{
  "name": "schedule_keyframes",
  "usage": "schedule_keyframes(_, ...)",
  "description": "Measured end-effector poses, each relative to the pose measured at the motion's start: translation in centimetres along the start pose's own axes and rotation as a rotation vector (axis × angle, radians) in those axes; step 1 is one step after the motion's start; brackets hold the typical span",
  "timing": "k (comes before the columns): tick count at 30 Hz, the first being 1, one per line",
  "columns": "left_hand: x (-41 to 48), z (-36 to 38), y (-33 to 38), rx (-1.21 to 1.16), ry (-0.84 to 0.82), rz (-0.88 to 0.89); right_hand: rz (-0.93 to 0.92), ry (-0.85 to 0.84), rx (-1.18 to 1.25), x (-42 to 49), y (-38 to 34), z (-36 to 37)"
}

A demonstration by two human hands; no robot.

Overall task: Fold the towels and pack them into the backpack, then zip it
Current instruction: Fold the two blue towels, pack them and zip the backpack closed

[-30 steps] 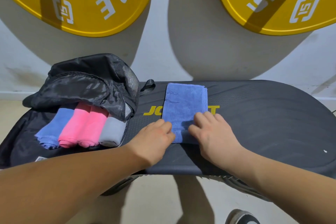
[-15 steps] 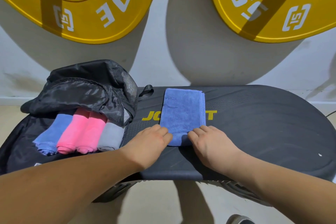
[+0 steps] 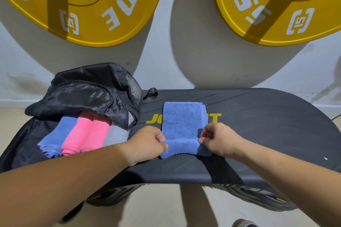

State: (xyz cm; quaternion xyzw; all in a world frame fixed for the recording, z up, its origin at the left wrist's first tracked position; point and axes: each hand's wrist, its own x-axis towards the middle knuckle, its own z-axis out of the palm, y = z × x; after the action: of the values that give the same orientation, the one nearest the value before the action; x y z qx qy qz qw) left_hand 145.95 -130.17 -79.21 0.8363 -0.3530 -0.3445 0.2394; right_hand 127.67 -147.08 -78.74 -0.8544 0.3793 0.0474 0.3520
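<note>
Black oval platform (image 3: pixel 258 134), textured top, yellow lettering (image 3: pixel 153 119) partly covered. Open black backpack (image 3: pixel 88 88) sits on its left end. Blue towel (image 3: pixel 182 121) lies mid-platform over the lettering, near edge rolled up, apart from the backpack. Small white speck (image 3: pixel 325 158) far right.

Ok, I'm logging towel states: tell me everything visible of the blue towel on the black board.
The blue towel, soft microfibre by its look with stitched edges and faint lettering, lies folded in a narrow strip on the black board, over its yellow lettering. Its near end is rolled up; the left hand and right hand pinch the roll's two ends.
</note>
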Motion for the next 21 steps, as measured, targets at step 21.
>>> schedule_keyframes(21,0.0,1.3,-0.4,0.635,0.099,0.589,-0.639,0.239,-0.74,-0.8,0.8,1.5)
